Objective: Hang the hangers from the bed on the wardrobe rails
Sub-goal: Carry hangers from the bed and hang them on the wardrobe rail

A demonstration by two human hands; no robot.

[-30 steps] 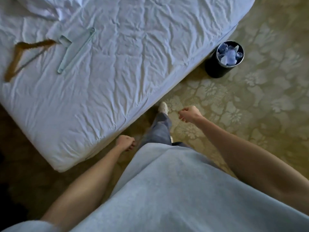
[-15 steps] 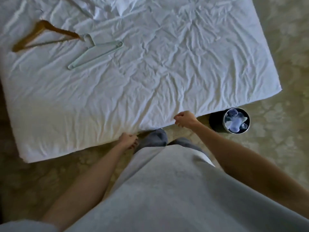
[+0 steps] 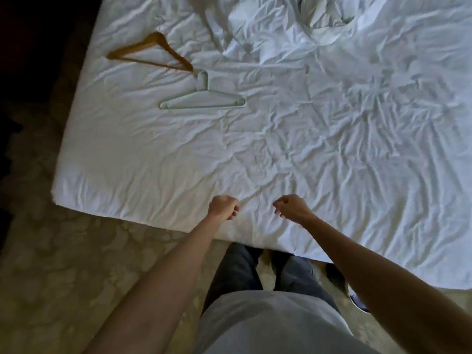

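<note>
Two hangers lie on the white bed [image 3: 306,149] at its far left. A brown wooden hanger [image 3: 150,53] sits nearest the left edge. Just right of it and closer to me lies a pale green plastic hanger [image 3: 204,100], its hook touching the wooden one's end. My left hand [image 3: 222,207] hovers over the bed's near edge, fingers loosely curled and holding nothing. Beside it, my right hand [image 3: 291,206] is also loosely curled and holds nothing. Both hands are well short of the hangers. No wardrobe is in view.
Crumpled white bedding [image 3: 324,24] is bunched at the top of the bed. Patterned carpet [image 3: 76,264] runs along the left and front. A bin's rim [image 3: 358,301] peeks out under my right forearm. Darkness fills the far left.
I have stepped up to the bed's edge and both hands have come forward over the sheet. The hangers now appear closer, and the bin has slipped under my right arm.
</note>
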